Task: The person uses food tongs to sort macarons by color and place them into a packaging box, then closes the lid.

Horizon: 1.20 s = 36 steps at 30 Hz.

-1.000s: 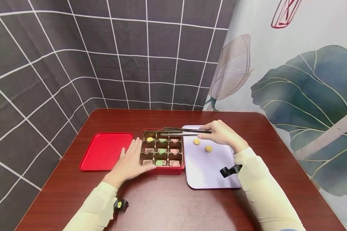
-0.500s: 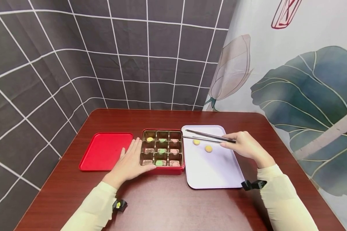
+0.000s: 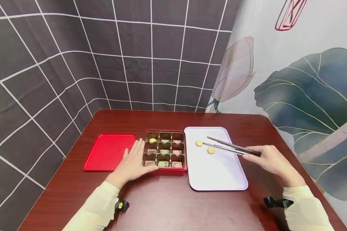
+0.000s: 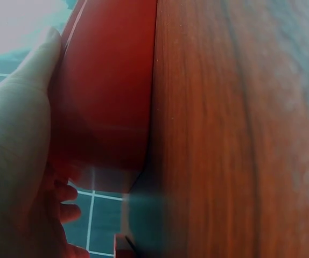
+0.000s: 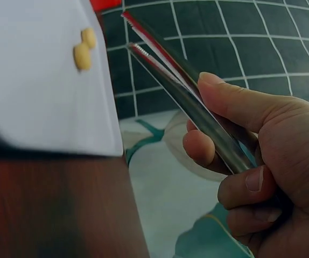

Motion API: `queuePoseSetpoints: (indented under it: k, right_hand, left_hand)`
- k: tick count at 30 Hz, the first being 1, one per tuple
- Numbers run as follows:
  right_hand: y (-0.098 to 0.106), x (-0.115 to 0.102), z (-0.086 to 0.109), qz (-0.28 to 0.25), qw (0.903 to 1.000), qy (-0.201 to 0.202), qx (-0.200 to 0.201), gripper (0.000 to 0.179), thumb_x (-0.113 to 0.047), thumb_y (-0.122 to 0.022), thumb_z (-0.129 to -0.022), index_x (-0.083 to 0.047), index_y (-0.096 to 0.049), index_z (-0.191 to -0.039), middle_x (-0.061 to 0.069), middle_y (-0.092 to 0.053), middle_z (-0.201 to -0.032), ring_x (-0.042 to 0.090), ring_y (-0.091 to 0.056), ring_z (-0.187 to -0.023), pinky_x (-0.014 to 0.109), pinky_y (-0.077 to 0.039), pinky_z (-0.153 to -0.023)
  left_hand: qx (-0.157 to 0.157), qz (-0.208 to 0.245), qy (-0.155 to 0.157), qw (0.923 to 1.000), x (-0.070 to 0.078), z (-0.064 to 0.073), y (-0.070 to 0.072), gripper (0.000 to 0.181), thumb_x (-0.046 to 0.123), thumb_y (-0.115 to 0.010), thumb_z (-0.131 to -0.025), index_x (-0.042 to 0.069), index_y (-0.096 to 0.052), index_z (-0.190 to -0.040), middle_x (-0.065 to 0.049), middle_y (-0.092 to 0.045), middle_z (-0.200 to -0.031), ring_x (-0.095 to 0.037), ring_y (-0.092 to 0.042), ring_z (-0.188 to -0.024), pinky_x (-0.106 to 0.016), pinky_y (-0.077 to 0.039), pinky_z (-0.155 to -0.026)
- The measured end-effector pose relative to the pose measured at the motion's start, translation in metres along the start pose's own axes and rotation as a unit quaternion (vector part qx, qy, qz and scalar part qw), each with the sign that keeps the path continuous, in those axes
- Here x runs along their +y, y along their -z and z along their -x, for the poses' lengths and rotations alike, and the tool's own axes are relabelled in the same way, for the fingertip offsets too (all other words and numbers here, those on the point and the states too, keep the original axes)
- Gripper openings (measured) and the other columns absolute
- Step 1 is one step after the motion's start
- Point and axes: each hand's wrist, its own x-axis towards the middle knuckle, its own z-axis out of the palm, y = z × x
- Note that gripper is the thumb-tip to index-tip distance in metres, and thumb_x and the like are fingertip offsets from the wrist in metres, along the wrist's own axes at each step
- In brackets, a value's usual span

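Observation:
My right hand (image 3: 273,162) grips metal tongs (image 3: 234,149), their tips spread apart with nothing between them. The tips hang over the white tray (image 3: 217,176), close to two small round yellow cookies (image 3: 199,143). At the left side of a red box (image 3: 167,172), my left hand (image 3: 130,163) rests with straight fingers along the wall and the thumb by the front edge. The box's brown divided insert holds a yellow cookie (image 3: 152,140) at back left, green cookies (image 3: 162,164) down the middle column and pink ones (image 3: 177,164) down the right. In the left wrist view the thumb touches the box wall (image 4: 106,86).
A flat red lid (image 3: 110,152) lies left of the box, beside my left hand. The tray stands right against the box's right side. All lie on a dark red wooden table (image 3: 162,205), with a grey grid curtain (image 3: 133,73) behind.
My right hand has moved right and toward me with the tongs, from above the box to over the tray. The left hand stays at the box. The view has shifted slightly.

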Motion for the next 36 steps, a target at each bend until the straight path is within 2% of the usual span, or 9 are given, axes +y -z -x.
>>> queuePoseSetpoints:
  k: [5, 10, 13, 24, 36]
  right_hand:
    - [0.004, 0.009, 0.016, 0.014, 0.9999, -0.008, 0.006, 0.048, -0.045, -0.074, -0.081, -0.009, -0.072, -0.113, -0.005, -0.064, -0.066, 0.011, -0.048, -0.057, 0.025, -0.038, -0.048]
    - [0.006, 0.013, 0.025, 0.028, 0.9994, -0.010, 0.017, 0.050, -0.044, -0.076, -0.080, -0.006, -0.072, -0.112, -0.005, -0.069, -0.076, 0.011, -0.050, -0.059, 0.025, -0.040, -0.048]
    - [0.005, 0.016, 0.029, 0.034, 0.9992, -0.015, 0.017, 0.050, -0.042, -0.077, -0.080, -0.004, -0.071, -0.112, -0.005, -0.068, -0.074, 0.011, -0.049, -0.059, 0.025, -0.039, -0.047]
    - [-0.002, 0.021, 0.034, 0.044, 0.9989, -0.004, 0.017, 0.045, -0.037, -0.078, -0.079, -0.006, -0.072, -0.111, -0.009, -0.062, -0.065, 0.010, -0.048, -0.059, 0.024, -0.038, -0.049]
    - [-0.007, 0.024, 0.036, 0.034, 0.9993, -0.004, 0.016, 0.043, -0.037, -0.078, -0.079, -0.008, -0.072, -0.110, -0.009, -0.067, -0.075, 0.011, -0.051, -0.063, 0.024, -0.041, -0.052]
  left_hand:
    - [0.002, -0.003, -0.001, 1.0000, -0.001, -0.002, -0.003, 0.118, 0.077, -0.060, -0.072, 0.004, -0.015, -0.154, -0.013, -0.014, -0.159, -0.031, -0.009, -0.146, -0.065, -0.013, -0.109]
    - [0.003, -0.002, -0.002, 1.0000, -0.001, -0.001, -0.003, 0.117, 0.076, -0.060, -0.073, 0.004, -0.016, -0.153, -0.014, -0.015, -0.159, -0.031, -0.009, -0.146, -0.065, -0.014, -0.109]
    - [0.002, 0.000, -0.003, 1.0000, 0.000, -0.001, -0.003, 0.117, 0.076, -0.060, -0.073, 0.003, -0.016, -0.153, -0.014, -0.015, -0.159, -0.031, -0.009, -0.146, -0.065, -0.014, -0.109]
    - [-0.003, -0.006, 0.003, 1.0000, 0.000, 0.000, -0.002, 0.119, 0.077, -0.059, -0.072, 0.003, -0.015, -0.153, -0.014, -0.013, -0.159, -0.031, -0.008, -0.146, -0.064, -0.014, -0.110]
    - [-0.005, -0.009, 0.000, 0.9999, 0.001, -0.001, -0.001, 0.117, 0.076, -0.059, -0.073, 0.003, -0.014, -0.153, -0.015, -0.014, -0.159, -0.032, -0.009, -0.146, -0.064, -0.014, -0.110]
